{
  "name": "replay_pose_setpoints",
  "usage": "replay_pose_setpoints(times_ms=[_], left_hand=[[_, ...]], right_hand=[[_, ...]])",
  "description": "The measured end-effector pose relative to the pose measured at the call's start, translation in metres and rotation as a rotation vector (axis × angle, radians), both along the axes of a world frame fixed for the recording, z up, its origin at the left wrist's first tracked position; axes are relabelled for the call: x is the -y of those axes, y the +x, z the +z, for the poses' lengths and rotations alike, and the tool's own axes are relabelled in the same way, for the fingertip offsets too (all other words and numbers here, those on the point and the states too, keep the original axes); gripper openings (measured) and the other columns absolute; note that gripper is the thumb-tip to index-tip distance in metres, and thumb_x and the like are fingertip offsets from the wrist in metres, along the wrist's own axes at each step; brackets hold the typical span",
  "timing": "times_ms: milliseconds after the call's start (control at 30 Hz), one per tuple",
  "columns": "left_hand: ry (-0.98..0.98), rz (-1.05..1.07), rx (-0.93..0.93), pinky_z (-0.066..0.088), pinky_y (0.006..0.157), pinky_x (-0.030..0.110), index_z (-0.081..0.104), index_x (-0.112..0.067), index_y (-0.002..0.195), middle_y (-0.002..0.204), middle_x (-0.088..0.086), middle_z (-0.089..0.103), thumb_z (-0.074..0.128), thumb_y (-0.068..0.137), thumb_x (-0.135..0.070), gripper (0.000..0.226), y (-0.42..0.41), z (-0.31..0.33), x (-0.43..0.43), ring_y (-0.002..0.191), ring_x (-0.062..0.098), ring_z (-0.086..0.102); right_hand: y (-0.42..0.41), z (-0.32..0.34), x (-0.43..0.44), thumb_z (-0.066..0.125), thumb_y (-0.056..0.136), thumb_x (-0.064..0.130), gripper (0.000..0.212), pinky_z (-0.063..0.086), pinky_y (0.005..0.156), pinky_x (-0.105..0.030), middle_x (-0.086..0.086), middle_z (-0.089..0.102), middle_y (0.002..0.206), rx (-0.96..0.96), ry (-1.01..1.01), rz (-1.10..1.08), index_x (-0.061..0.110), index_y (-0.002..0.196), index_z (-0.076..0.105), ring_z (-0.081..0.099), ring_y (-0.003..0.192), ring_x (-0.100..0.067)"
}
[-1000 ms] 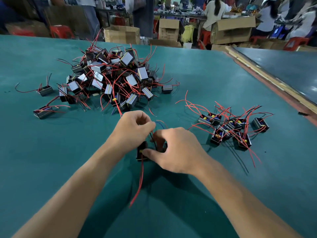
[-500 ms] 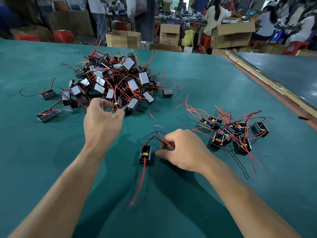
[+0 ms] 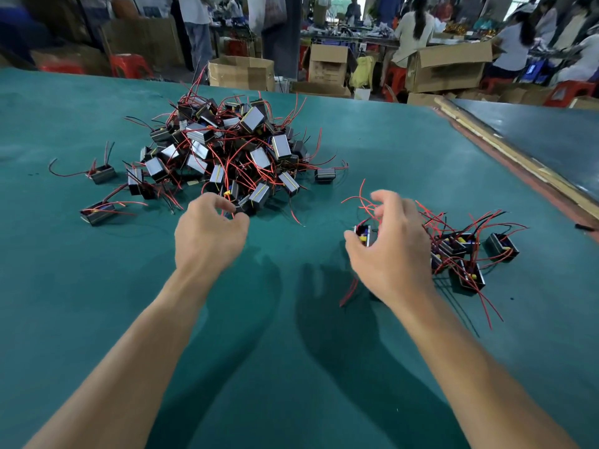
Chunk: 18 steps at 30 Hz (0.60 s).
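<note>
Two things going on at once here: the right hand [image 3: 389, 251] has thumb and curled fingers clamped on a small black unit [image 3: 363, 235], its open face showing a yellow part, and it seems lifted a little off the green table [image 3: 291, 367], with a red lead [image 3: 350, 291] dangling below the wrist. It sits just beside the sorted group [image 3: 466, 251] of similar units on the right, so I'd say this is the setting-down step. The left hand [image 3: 207, 234] is at the near edge of the big heap [image 3: 227, 150], fingers bent and thumb close to forefinger by a red wire; I cannot tell whether it has hold of anything. Next, the unit wants placing among the others and letting go without snagging leads, while the left teases one unit clear of the tangle
</note>
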<state>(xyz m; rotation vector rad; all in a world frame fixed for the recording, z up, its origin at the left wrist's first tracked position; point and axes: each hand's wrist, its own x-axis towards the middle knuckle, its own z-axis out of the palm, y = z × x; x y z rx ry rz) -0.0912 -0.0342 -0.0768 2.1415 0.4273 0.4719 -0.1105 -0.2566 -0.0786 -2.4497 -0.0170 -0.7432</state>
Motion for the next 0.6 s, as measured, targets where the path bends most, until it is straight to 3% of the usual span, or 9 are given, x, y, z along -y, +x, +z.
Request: replay_pose_setpoints(times_ms=[100, 167, 233, 300, 400, 600], left_hand=[[-0.172, -0.040, 0.196, 0.041, 0.047, 0.025, 0.060, -0.022, 0.088, 0.055, 0.000, 0.062, 0.059, 0.079, -0.019, 0.010, -0.001, 0.003, 0.003, 0.044, 0.018, 0.046], [-0.173, -0.020, 0.323, 0.039, 0.045, 0.023, 0.058, -0.022, 0.083, 0.050, -0.005, 0.060, 0.059, 0.079, -0.018, 0.006, -0.003, 0.004, 0.006, 0.041, 0.014, 0.044], [-0.091, 0.043, 0.390, 0.045, 0.057, 0.027, 0.059, -0.023, 0.082, 0.058, -0.009, 0.063, 0.061, 0.079, -0.022, 0.004, -0.003, 0.002, 0.008, 0.053, 0.012, 0.054], [0.089, 0.075, 0.360, 0.043, 0.076, 0.028, 0.062, -0.023, 0.090, 0.081, -0.012, 0.063, 0.063, 0.081, -0.028, 0.011, -0.001, -0.003, 0.006, 0.082, 0.015, 0.056], [0.293, -0.019, 0.159, 0.027, 0.091, 0.023, 0.067, -0.021, 0.111, 0.120, 0.002, 0.057, 0.063, 0.086, -0.029, 0.026, 0.006, -0.014, 0.002, 0.118, 0.024, 0.043], [0.299, -0.172, -0.099, 0.032, 0.106, 0.038, 0.060, -0.013, 0.129, 0.121, 0.009, 0.061, 0.059, 0.091, -0.032, 0.043, 0.009, -0.027, -0.001, 0.140, 0.027, 0.023]], right_hand=[[-0.012, 0.003, -0.013, 0.071, 0.078, 0.011, 0.046, 0.041, 0.100, -0.036, -0.012, 0.057, 0.117, 0.185, -0.021, 0.259, 0.002, 0.121, 0.059, 0.054, 0.110, -0.031], [-0.017, 0.001, -0.018, 0.064, 0.083, 0.014, 0.044, 0.037, 0.108, -0.028, -0.012, 0.056, 0.125, 0.081, -0.057, 0.476, 0.001, 0.125, 0.059, 0.052, 0.120, -0.026], [-0.020, -0.006, -0.024, 0.060, 0.092, 0.025, 0.050, 0.027, 0.116, -0.026, -0.009, 0.046, 0.142, -0.170, -0.133, 0.608, 0.004, 0.137, 0.051, 0.040, 0.135, -0.021], [-0.017, -0.016, -0.025, 0.054, 0.098, 0.037, 0.058, 0.017, 0.121, -0.028, -0.005, 0.032, 0.154, -0.334, -0.198, 0.601, 0.009, 0.147, 0.040, 0.023, 0.146, -0.017], [-0.007, -0.019, -0.016, 0.043, 0.101, 0.045, 0.064, 0.007, 0.122, -0.031, -0.008, 0.021, 0.160, -0.419, -0.236, 0.472, 0.010, 0.152, 0.028, 0.013, 0.149, -0.019], [0.013, -0.018, 0.009, 0.033, 0.103, 0.049, 0.058, 0.010, 0.118, -0.039, -0.015, 0.031, 0.150, -0.608, -0.272, 0.232, 0.006, 0.142, 0.035, 0.018, 0.145, -0.027]])
